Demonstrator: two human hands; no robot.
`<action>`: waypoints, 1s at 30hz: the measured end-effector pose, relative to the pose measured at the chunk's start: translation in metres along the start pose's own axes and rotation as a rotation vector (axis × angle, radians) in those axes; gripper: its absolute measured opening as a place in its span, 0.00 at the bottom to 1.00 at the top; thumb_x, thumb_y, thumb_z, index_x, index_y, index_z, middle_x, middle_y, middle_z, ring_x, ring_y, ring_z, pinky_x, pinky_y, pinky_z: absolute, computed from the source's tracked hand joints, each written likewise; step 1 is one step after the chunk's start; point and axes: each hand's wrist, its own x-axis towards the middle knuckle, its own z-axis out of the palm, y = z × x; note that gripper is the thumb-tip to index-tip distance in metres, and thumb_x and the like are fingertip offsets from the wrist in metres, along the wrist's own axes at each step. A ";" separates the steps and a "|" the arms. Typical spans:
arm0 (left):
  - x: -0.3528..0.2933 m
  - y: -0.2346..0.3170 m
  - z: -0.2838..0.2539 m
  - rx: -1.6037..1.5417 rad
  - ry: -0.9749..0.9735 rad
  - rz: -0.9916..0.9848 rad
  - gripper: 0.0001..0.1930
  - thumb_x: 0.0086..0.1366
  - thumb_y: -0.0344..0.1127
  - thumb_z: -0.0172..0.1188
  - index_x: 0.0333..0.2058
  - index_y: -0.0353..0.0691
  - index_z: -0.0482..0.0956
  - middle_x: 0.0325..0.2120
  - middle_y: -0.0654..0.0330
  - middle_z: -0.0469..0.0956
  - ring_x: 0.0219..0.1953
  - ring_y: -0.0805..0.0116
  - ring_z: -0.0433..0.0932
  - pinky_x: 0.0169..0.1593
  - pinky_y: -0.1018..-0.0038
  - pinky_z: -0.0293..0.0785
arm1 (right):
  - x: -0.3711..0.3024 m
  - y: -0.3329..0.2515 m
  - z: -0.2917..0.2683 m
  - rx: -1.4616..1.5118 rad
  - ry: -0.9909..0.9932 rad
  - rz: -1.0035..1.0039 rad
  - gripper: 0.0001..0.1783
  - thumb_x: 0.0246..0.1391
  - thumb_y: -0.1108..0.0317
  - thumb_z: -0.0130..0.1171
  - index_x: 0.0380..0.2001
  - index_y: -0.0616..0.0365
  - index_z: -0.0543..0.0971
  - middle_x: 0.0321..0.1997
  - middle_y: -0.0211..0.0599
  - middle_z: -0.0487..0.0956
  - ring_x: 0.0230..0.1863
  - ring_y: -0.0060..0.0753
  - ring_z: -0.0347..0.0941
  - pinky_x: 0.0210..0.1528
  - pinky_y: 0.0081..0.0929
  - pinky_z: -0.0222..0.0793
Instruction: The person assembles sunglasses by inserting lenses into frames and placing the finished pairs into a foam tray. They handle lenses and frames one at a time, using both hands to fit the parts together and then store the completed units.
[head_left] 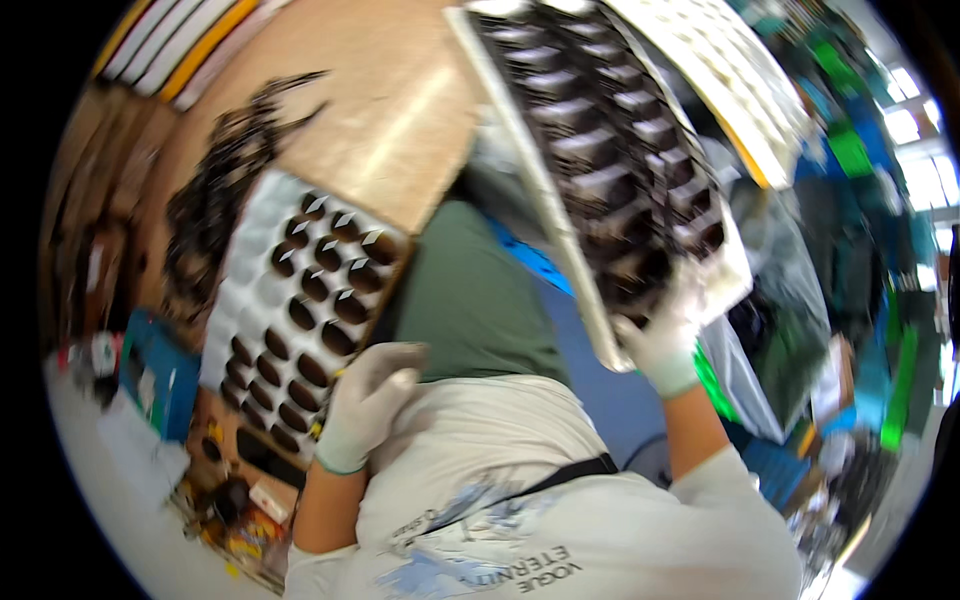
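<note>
My right hand [668,335], in a white glove, grips the near end of a long white tray [722,205] at the right. Rows of dark, glossy eyewear pieces [590,150] fill it, blurred by motion. My left hand [375,405], also gloved, is curled beside the near right edge of a white moulded tray [240,290] on the table. Whatever its fingers hold, if anything, is hidden. That tray's pockets carry dark brown oval lenses [312,285], several with small pale tags; its far left pockets hold none. Behind it lies a tangled heap of thin dark eyewear parts [225,195].
The wooden table [390,90] extends ahead. Stacked white trays [175,45] stand far left, and another white tray [715,60] lies beyond the right one. A blue bin [160,375] and small clutter [240,505] sit at the left. Grey plastic bags [790,260] are at the right.
</note>
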 end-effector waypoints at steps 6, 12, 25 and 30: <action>-0.006 0.009 -0.019 -0.057 0.040 0.000 0.21 0.69 0.37 0.59 0.54 0.27 0.76 0.53 0.51 0.79 0.53 0.67 0.77 0.57 0.70 0.73 | 0.037 -0.099 0.018 0.563 0.268 -0.494 0.50 0.63 0.34 0.53 0.66 0.73 0.63 0.64 0.66 0.66 0.64 0.65 0.64 0.67 0.53 0.60; -0.019 0.002 -0.052 -0.130 0.239 -0.032 0.19 0.69 0.35 0.58 0.53 0.27 0.77 0.53 0.52 0.79 0.53 0.67 0.77 0.59 0.69 0.72 | 0.091 -0.247 0.043 0.723 -0.058 -0.768 0.30 0.53 0.61 0.66 0.55 0.66 0.74 0.55 0.54 0.77 0.57 0.58 0.71 0.62 0.49 0.65; -0.053 -0.015 -0.104 -0.358 0.545 -0.058 0.19 0.69 0.26 0.56 0.57 0.25 0.72 0.51 0.51 0.80 0.52 0.68 0.78 0.57 0.73 0.74 | 0.306 -0.556 0.131 0.667 -0.354 -0.304 0.58 0.48 0.39 0.68 0.68 0.76 0.62 0.68 0.71 0.67 0.71 0.60 0.65 0.71 0.40 0.63; -0.061 -0.028 -0.124 -0.428 0.488 -0.108 0.18 0.70 0.27 0.57 0.56 0.25 0.72 0.54 0.50 0.78 0.56 0.65 0.77 0.61 0.68 0.72 | 0.326 -0.589 0.159 0.665 -0.517 -0.311 0.52 0.49 0.41 0.68 0.64 0.76 0.68 0.64 0.67 0.73 0.67 0.57 0.70 0.68 0.39 0.66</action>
